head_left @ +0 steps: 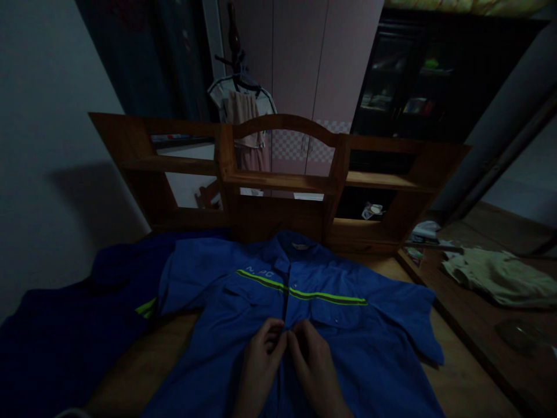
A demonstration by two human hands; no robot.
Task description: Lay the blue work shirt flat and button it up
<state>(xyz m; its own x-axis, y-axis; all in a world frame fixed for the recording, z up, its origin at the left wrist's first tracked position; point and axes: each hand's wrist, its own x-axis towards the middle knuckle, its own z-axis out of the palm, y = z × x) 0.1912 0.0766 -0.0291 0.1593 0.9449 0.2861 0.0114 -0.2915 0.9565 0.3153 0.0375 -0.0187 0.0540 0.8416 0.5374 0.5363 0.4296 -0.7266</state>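
A blue short-sleeved work shirt (348,325) with a yellow-green reflective stripe across the chest lies flat, front up, on a wooden surface (152,354). Its collar points away from me. My left hand (260,363) and my right hand (313,363) meet at the middle of the shirt's button placket, just below the stripe. The fingers of both are curled and pinching the placket edges together. The room is dim, so the button itself cannot be made out.
More dark blue clothing (65,331) with a reflective stripe is heaped at the left. A wooden shelf headboard (278,180) stands behind the shirt. A pale crumpled garment (500,276) lies on the floor at the right. Wardrobes stand at the back.
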